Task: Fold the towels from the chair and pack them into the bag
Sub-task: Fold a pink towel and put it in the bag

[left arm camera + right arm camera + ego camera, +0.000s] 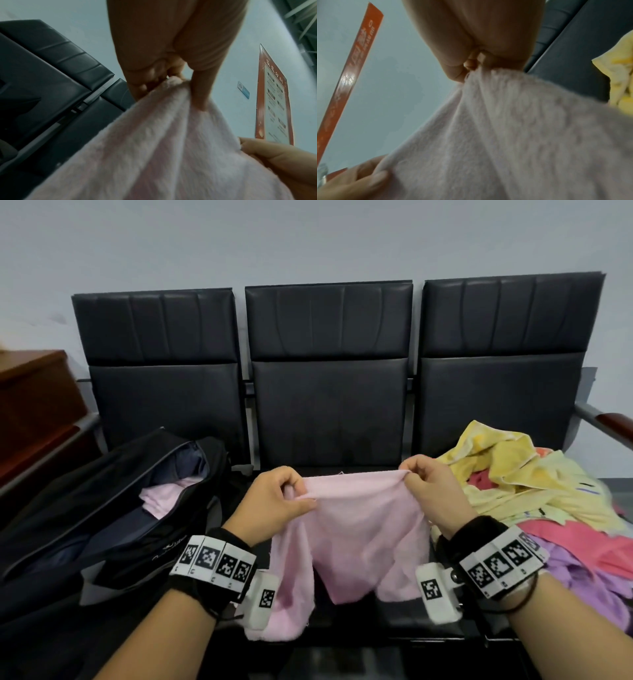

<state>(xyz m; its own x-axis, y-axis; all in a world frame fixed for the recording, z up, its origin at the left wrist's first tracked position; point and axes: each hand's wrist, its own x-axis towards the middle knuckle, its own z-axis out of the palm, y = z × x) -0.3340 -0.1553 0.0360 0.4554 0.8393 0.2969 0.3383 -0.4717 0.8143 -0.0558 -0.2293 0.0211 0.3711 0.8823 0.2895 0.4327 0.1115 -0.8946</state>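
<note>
A pale pink towel (359, 529) hangs over the middle seat, stretched between both hands along its top edge. My left hand (277, 498) pinches the towel's left end, and my right hand (428, 487) pinches the right end. The left wrist view shows the left hand (171, 75) gripping the pink towel (163, 148) between thumb and curled fingers. The right hand (476, 65) pinches the towel (513, 135) the same way in the right wrist view. An open black bag (102, 508) lies on the left seat with a folded pink towel (164, 494) inside.
A loose pile of yellow, red and purple towels (534, 501) covers the right seat. Three black chairs (329, 371) stand against a grey wall. A brown wooden cabinet (34, 405) stands at the far left. An orange poster (272, 97) hangs on the wall.
</note>
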